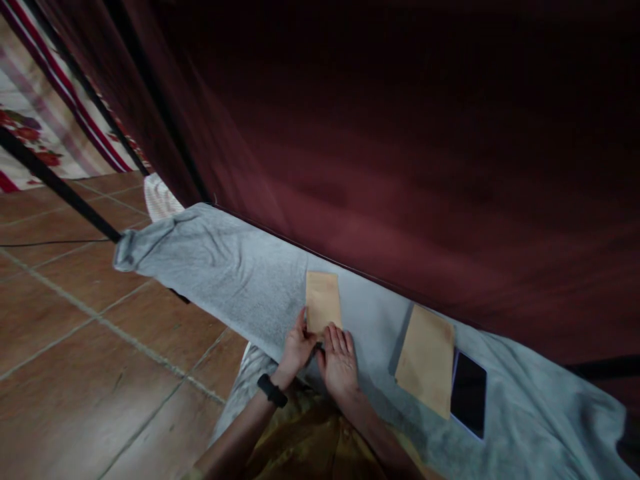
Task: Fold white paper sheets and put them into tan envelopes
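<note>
A small tan envelope lies on a table covered with a grey cloth. My left hand, with a black watch at the wrist, touches the envelope's near left corner, fingers close together. My right hand lies flat with fingers stretched out, its tips on the envelope's near edge. To the right lies a larger tan envelope, apart from both hands.
A dark phone lies beside the larger envelope on the right. A dark red curtain hangs right behind the table. Brown tiled floor spreads to the left, crossed by a black pole.
</note>
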Demonstrator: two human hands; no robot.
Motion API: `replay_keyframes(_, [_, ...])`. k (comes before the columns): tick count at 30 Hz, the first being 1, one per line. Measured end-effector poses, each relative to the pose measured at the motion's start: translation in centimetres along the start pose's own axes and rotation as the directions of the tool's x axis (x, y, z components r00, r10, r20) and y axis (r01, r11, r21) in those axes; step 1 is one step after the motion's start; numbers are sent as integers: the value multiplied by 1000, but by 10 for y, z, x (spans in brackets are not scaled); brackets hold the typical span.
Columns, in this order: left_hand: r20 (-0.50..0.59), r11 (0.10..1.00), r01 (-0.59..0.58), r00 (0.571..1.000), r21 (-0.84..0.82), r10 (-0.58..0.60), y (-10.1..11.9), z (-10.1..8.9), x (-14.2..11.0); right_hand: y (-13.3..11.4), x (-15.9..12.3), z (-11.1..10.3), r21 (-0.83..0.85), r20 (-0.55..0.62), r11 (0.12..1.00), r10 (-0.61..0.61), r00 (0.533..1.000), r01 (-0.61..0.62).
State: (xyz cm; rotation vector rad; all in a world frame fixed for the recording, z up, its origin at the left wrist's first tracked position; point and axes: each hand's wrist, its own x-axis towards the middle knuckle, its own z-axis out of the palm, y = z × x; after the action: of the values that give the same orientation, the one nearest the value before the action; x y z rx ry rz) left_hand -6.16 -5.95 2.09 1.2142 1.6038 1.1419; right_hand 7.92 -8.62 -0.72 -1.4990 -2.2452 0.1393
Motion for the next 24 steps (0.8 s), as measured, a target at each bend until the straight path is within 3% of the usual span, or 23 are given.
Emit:
replay_keyframes(4, [55, 983, -52, 996, -179, 63, 32, 12, -9, 2, 22, -21, 212, -71, 963, 183, 981, -165])
replay_keyframes(6, [27, 961, -61, 997, -269, 71, 42, 17, -13, 6, 31, -34, 469, -67, 849, 310, 948, -244])
replay_keyframes(7, [-6, 949, -49, 999, -313, 49, 44, 19, -14, 8, 34, -40, 615, -34, 734, 389, 921, -287])
replay_keyframes(9, [-50, 926, 16, 998, -378, -38, 42, 24, -15, 9, 37, -47, 848, 106, 395, 527, 843, -353])
replay_keyframes(11, [13, 891, 115, 992, -440, -122, 34, 28, -16, 5, 35, -48, 928, 277, 50, 573, 771, -370])
replay_keyframes(12, [74, 870, 164, 986, -466, -147, 28, 30, -16, 2, 33, -47, 927, 342, -73, 566, 750, -368])
replay_keyframes(14, [178, 840, 233, 970, -491, -165, 17, 34, -15, -3, 28, -42, 907, 418, -210, 539, 732, -364])
replay_keyframes(17, [228, 859, 252, 960, -446, -163, 4, 32, -12, -2, 18, -36, 882, 472, -273, 493, 731, -385])
replay_keyframes(20, [268, 924, 238, 950, -298, -158, -3, 18, -6, 9, 7, -38, 837, 547, -248, 412, 729, -488])
replay_keyframes(21, [274, 952, 221, 949, -210, -159, -4, 12, -4, 14, 2, -40, 816, 575, -202, 388, 721, -542])
replay_keyframes(24, [250, 982, 88, 960, 169, -129, -8, -4, 2, 28, -11, -46, 763, 573, 41, 420, 704, -645])
